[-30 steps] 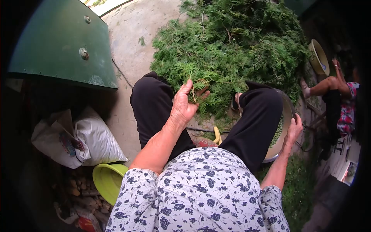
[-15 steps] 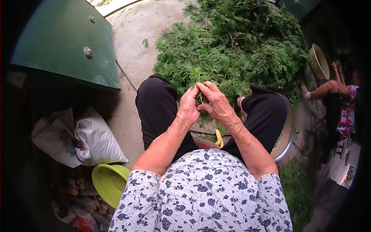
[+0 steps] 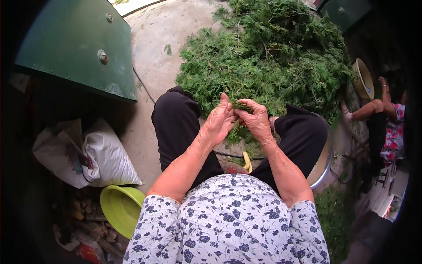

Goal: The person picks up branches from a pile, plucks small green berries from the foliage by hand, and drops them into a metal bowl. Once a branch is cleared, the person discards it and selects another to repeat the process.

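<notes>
Left hand (image 3: pixel 218 124) and right hand (image 3: pixel 257 122) together pinch 1 green sprig (image 3: pixel 241 105) between the knees, near the heap of cut branches (image 3: pixel 268 57) on the concrete floor (image 3: pixel 154 44).

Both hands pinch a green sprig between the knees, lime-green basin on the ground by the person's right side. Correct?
Not quite. The head view shows the lime-green basin by the person's left side; on the right sits a metal bowl. The rest holds: the left hand and right hand pinch a green sprig between the knees.
</notes>
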The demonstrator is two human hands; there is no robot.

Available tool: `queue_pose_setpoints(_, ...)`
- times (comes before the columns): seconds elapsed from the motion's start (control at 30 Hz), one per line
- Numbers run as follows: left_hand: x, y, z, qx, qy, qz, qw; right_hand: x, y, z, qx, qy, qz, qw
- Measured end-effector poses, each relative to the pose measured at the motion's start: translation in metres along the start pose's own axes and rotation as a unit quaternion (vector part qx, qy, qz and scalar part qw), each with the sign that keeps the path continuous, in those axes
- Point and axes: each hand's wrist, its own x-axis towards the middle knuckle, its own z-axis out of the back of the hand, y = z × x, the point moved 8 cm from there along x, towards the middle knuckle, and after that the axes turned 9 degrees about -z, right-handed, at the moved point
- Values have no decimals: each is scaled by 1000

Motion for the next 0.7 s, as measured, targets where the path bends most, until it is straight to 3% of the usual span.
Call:
queue_pose_setpoints(0.07,0,-6,3,-15,-3,1,1000,8,-15,6,180,48,-112,976)
queue_pose_setpoints(0.1,-3,-14,8,46,-61,-3,997,11,-17,10,234,40,-117,964)
queue_pose_setpoints(0.13,-8,-22,15,107,-120,-6,987,13,-20,17,238,23,-130,962)
queue_pose_setpoints(0.2,-12,-44,24,86,-199,-45,975,17,-23,27,248,22,-163,955)
queue_pose_setpoints(0.33,-2,-103,32,76,-249,-141,955,29,-32,40,221,36,-168,960)
queue_pose_setpoints(0.4,12,-131,31,69,-235,-163,956,38,-32,50,79,-27,-129,988)
queue_pose_setpoints(0.47,27,-159,26,73,-230,-190,952,42,-18,51,-202,-48,9,978)
queue_pose_setpoints(0.53,46,-179,33,63,-237,-198,949,40,-37,34,-372,50,-21,927)
queue_pose_setpoints(0.6,63,-196,45,50,-230,-209,949,23,-65,12,-444,188,-136,866)
queue_pose_setpoints(0.7,75,-212,67,30,-251,-219,942,-11,-110,-4,-436,313,-309,785)
